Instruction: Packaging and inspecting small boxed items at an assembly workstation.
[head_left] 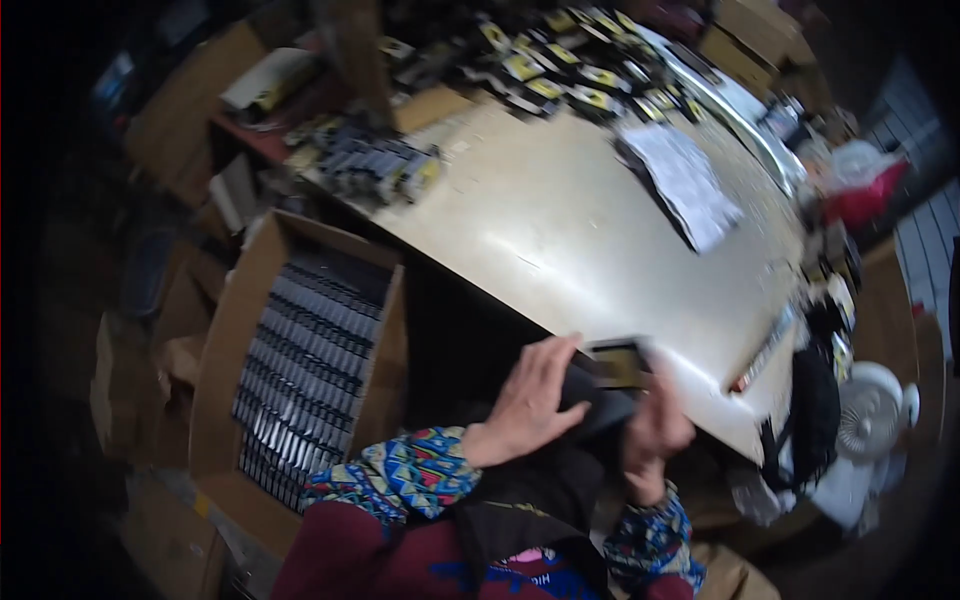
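Note:
My right hand, blurred by motion, grips a small flat black-and-yellow pack over the near edge of the worktable. My left hand is just left of the pack, its fingers stretched and the thumb apart, with nothing visible in it. Beneath the hands lies something dark that I cannot make out. At my left stands an open cardboard box holding rows of slim grey-and-black packs.
Many black-and-yellow packs are heaped at the worktable's far side. Grey packs sit at its left corner. A crumpled white sheet, a thin red-tipped stick-like item and a white fan are at right.

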